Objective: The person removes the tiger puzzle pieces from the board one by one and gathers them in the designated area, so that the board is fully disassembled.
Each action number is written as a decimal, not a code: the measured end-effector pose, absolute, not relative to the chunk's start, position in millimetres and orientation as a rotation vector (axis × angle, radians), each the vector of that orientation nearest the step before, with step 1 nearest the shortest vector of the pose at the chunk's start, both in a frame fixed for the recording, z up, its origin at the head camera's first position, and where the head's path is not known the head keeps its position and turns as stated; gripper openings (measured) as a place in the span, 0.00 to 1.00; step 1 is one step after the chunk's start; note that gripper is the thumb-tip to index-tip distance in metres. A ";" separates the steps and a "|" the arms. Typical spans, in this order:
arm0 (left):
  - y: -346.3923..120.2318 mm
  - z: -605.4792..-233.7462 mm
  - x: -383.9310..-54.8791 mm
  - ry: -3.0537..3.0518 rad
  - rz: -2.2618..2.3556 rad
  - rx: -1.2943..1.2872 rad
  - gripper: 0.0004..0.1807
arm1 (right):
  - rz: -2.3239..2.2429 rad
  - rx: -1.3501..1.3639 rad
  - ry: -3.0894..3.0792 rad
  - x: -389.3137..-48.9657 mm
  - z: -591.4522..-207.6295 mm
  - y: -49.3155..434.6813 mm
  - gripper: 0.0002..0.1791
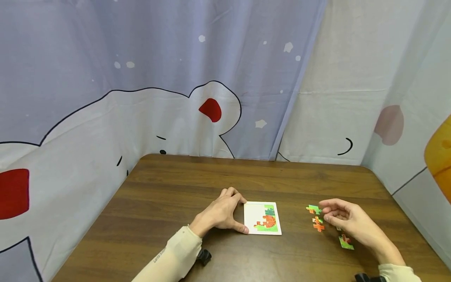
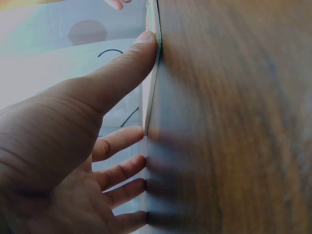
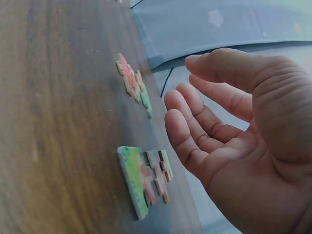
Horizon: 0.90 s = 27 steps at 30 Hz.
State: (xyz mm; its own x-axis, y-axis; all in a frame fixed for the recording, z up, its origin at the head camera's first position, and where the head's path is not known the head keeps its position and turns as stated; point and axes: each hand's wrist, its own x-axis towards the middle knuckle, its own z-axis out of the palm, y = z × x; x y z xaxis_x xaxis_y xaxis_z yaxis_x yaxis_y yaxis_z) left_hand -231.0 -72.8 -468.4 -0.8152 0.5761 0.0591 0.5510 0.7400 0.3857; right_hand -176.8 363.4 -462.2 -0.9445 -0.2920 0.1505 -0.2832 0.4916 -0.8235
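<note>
A square white puzzle board [image 1: 253,211] lies flat on the table, with green and orange joined pieces [image 1: 269,221] filling its right side. My left hand [image 1: 222,209] spans its left edge. The thumb [image 2: 134,56] touches the near corner and the index finger the far one, while the other fingertips rest on the tabletop. Over loose jigsaw pieces at the right hovers my right hand [image 1: 349,219], fingers loosely bent with nothing visible between them. Near it lie a green-and-orange piece [image 1: 314,209], an orange piece [image 1: 318,226] and a green-and-red piece [image 1: 346,243], partly overlapping others.
The brown wooden table [image 1: 169,184] has a patterned curtain [image 1: 158,51] behind it and along its sides. A black strap mount [image 1: 204,257] is at my left wrist. In the right wrist view, pieces [image 3: 134,178] lie in two small groups below the hand.
</note>
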 end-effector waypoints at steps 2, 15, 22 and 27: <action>-72.4 -468.4 -231.2 2.866 0.606 0.927 0.51 | -1.493 -0.520 2.713 -176.3 -461.0 364.6 0.22; -71.2 -468.3 -230.8 2.860 0.609 0.928 0.51 | -1.540 -0.614 2.746 -183.1 -448.8 352.6 0.20; -71.4 -467.4 -230.6 2.856 0.615 0.915 0.51 | -1.614 -0.711 2.708 -193.8 -436.2 334.4 0.21; -71.8 -467.5 -230.3 2.860 0.605 0.909 0.51 | -1.651 -0.733 2.666 -201.3 -429.5 317.1 0.21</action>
